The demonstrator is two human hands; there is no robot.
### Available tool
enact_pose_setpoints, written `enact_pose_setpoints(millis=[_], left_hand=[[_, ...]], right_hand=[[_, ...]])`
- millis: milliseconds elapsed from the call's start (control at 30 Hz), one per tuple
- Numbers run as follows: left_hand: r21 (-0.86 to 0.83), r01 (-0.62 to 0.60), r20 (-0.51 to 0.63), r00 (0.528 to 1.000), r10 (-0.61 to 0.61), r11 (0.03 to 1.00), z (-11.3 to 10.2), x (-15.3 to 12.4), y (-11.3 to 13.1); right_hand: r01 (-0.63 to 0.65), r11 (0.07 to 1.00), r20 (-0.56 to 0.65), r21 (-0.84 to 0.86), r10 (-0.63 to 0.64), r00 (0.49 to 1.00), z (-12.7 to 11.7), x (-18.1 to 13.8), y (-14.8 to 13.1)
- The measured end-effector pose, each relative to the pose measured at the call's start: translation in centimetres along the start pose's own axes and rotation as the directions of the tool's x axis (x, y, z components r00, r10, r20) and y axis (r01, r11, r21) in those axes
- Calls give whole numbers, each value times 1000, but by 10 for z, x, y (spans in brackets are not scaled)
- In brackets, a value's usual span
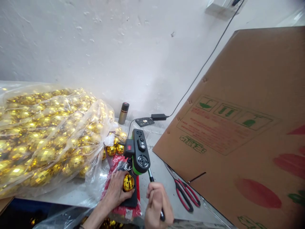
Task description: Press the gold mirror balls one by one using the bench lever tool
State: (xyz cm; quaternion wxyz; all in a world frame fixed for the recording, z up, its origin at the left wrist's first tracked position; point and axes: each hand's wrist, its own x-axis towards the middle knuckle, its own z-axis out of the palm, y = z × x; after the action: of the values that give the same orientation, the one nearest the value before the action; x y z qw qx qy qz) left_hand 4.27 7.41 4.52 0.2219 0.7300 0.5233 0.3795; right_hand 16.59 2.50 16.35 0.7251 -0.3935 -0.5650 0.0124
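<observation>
My left hand (116, 190) holds a small gold mirror ball (128, 182) between thumb and fingers, pressing it against a black block under a black and green tool (139, 151) with a red display. My right hand (157, 204) is closed around a thin metal lever (151, 176) that slants down from that tool. Both hands are low in the view, near the table's front edge. A red packet (119, 159) in clear wrap lies under the tool.
A big clear bag of gold mirror balls (45, 133) fills the left. Several loose balls (115, 149) lie by the tool. Red-handled scissors (187, 194) lie right of my hand. A large cardboard sheet (243, 127) leans at right. A small can (123, 113), power adapter (158, 117) and cable stand by the wall.
</observation>
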Motion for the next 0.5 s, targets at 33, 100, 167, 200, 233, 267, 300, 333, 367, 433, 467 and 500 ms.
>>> enact_pose_setpoints(millis=[33, 100, 167, 200, 233, 267, 300, 333, 367, 433, 467, 500], left_hand=[[-12, -9, -3, 1000, 9, 1000, 0, -1, -1], [-50, -39, -28, 999, 38, 998, 0, -8, -3], [-83, -67, -80, 995, 61, 994, 0, -24, -9], [-95, -75, -108, 992, 64, 993, -1, -35, -12], [-102, -75, -134, 989, 61, 992, -2, -49, -17], [-106, -67, -154, 987, 50, 992, -4, -65, -23], [-107, -53, -166, 985, 35, 993, -7, -83, -29], [-104, -31, -173, 985, 12, 994, -10, -102, -36], [-96, 0, -175, 984, -17, 995, -13, -122, -43], [-64, 89, -164, 981, -98, 994, -16, -162, -57], [-45, 144, -152, 977, -149, 989, -16, -181, -62], [-25, 202, -131, 970, -203, 979, -14, -198, -65]], right_hand=[[-66, 998, 34, 1, 66, 997, 0, 12, -8], [-150, 989, 65, -16, 151, 986, 1, 30, -20], [-142, 989, 88, -29, 144, 986, 1, 35, -25], [-120, 992, 92, -36, 122, 988, 0, 33, -25], [-104, 993, 85, -47, 108, 991, -2, 27, -24], [-102, 993, 70, -62, 107, 992, -4, 20, -21], [-119, 990, 52, -82, 123, 991, -8, 11, -18], [-140, 985, 34, -105, 144, 989, -13, 0, -14], [-164, 978, 32, -132, 169, 985, -20, -10, -10], [-151, 970, 117, -189, 175, 978, -36, -34, -3], [-124, 969, 209, -215, 170, 963, -45, -47, -1], [-75, 973, 329, -218, 146, 933, -53, -61, -1]])
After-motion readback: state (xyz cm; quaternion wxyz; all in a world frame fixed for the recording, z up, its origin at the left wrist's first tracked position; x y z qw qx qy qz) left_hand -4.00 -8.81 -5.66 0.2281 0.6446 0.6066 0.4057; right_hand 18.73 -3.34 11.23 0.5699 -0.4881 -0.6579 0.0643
